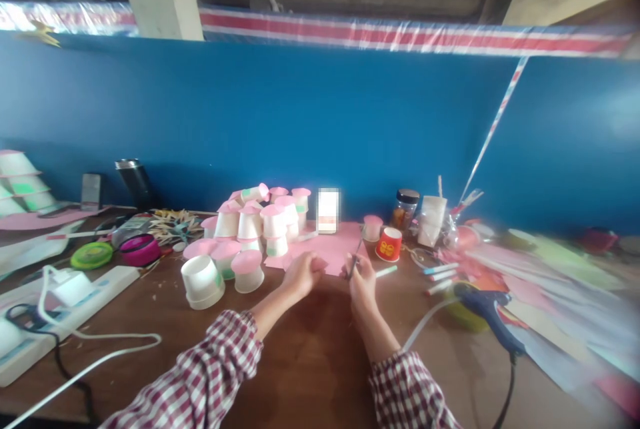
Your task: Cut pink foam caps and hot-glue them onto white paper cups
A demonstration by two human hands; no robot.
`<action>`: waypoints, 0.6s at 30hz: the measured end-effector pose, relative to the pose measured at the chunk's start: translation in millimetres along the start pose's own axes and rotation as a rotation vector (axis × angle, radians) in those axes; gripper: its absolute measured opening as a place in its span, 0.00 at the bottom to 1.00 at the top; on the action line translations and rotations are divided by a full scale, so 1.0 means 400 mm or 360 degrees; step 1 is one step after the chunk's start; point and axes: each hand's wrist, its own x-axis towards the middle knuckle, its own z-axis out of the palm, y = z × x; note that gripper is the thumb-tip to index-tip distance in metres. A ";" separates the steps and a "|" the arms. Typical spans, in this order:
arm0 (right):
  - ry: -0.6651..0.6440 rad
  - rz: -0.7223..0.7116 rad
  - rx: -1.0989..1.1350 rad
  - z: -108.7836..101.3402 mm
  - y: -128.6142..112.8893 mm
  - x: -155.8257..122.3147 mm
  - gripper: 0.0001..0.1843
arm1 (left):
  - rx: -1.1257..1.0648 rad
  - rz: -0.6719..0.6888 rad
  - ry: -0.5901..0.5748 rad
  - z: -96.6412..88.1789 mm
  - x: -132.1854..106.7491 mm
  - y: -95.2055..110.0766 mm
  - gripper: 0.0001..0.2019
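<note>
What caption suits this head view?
Left hand pinches a pink sheet, right hand holds a thin tool, beside stacked paper cups.

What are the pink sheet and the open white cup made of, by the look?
Pink sheet: likely paper or thin foam, matte, edge pinched in the left hand. White cup: probably paper, matte with a lipped rim; plastic is possible. Thin dark tool in the right hand: too blurred to tell.
</note>
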 end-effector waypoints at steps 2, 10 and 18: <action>-0.0044 0.0059 -0.0004 0.004 0.002 0.000 0.26 | -0.0008 0.0044 0.0273 0.005 0.002 -0.016 0.01; -0.0326 0.0232 0.0055 0.009 0.013 -0.012 0.22 | 0.0129 0.0688 0.0613 0.038 -0.038 -0.026 0.13; -0.0346 0.0464 0.0186 0.004 0.019 -0.005 0.28 | 0.0159 0.0900 0.0488 0.034 -0.060 -0.032 0.09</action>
